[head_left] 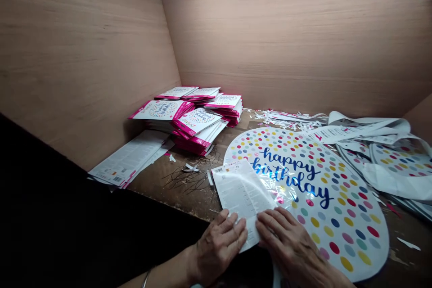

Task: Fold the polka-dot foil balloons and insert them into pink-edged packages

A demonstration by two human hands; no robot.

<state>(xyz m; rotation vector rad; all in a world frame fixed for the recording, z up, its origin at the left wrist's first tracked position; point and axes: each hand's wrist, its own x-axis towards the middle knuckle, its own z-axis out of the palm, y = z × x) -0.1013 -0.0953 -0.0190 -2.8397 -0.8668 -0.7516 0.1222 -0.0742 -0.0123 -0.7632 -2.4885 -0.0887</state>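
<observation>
we seem to be squaring up or folding over the lower end of the clear-fronted packet (241, 191), which sits just below the centre of the frame, overlapping the left edge of the dotted birthday sheet (340, 229). our left hand (219, 243) has its fingers curled shut over the packet's lower left edge, while our right hand (290, 240) grips the lower right edge, fingers together and slightly bent, its thumb hidden; the next move, we judge, calls for even pressure from both sides, keeping that end flat.
</observation>
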